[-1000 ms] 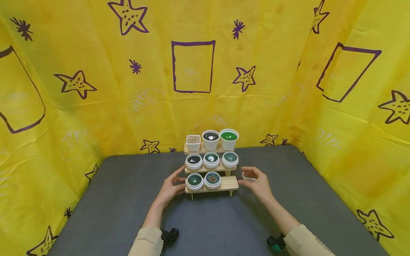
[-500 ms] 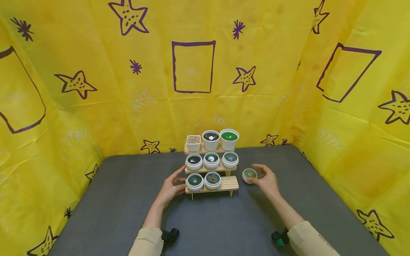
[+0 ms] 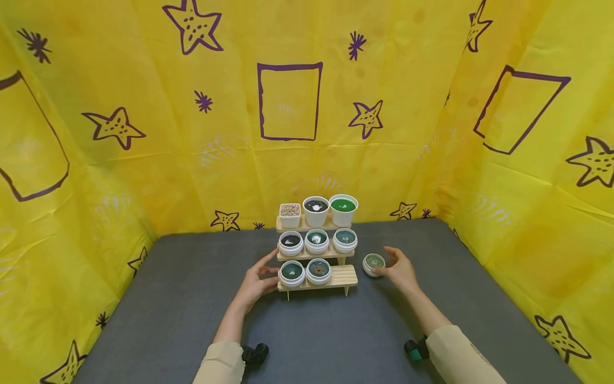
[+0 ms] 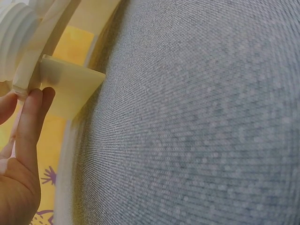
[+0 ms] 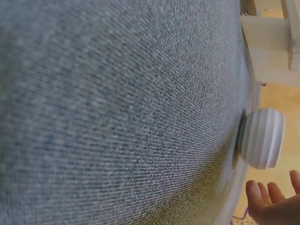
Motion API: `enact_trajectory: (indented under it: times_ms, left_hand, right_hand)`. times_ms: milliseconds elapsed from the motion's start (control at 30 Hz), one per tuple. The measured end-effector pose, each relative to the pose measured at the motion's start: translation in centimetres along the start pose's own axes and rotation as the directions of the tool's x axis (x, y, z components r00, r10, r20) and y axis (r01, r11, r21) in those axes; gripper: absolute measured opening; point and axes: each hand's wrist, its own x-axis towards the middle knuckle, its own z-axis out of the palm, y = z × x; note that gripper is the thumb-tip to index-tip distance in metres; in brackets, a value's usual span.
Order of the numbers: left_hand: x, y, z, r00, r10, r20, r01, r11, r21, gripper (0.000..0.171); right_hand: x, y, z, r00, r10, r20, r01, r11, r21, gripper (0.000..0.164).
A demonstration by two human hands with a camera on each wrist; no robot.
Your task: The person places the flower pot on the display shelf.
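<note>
A small white ribbed pot [image 3: 373, 265] with a dull green top stands upright on the grey table, right of a three-tier wooden stand [image 3: 343, 276]. Beside that pot is my right hand [image 3: 402, 273], fingers spread; the right wrist view shows a gap between its fingertips [image 5: 253, 190] and the pot. My left hand [image 3: 254, 285] pinches the left end of the stand's lowest tier, thumb above and fingers beneath, as the left wrist view shows. On that tier sit two pots, one dark green [image 3: 291, 273] and one blue-green with a brown middle [image 3: 318, 271].
Three round pots [image 3: 316, 241] fill the middle tier. On the top tier are a square cup of pale grains [image 3: 290, 215], a dark-filled cup [image 3: 315, 212] and a bright green one [image 3: 342, 210]. Yellow patterned cloth [image 3: 288, 160] encloses the table's back and sides.
A second ago the pot was tilted in my right hand; now it stands upright on the table. The right hand has let go and drawn off to the right. The left hand has stayed put.
</note>
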Motion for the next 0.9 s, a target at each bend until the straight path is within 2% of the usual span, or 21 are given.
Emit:
enact_trajectory:
  times_ms: [500, 767, 900]
  left_hand:
    - [-0.1, 0.0, 0.0, 1.000, 0.004, 0.001, -0.004, 1.000, -0.003, 0.073]
    - [0.0, 0.0, 0.0, 1.000, 0.004, -0.008, -0.004, 1.000, 0.007, 0.074]
    - [-0.1, 0.0, 0.0, 1.000, 0.008, -0.012, -0.008, 1.000, 0.006, 0.073]
  right_hand:
    - [0.5, 0.3, 1.0, 0.998, 0.045, 0.038, -0.047, 0.998, 0.040, 0.079]
    - [0.5, 1.1, 1.1, 0.999, 0.011, 0.030, -0.012, 0.999, 0.031, 0.065]
    - [0.4, 1.3, 1.1, 0.999, -0.006, 0.031, 0.005, 1.000, 0.017, 0.063]
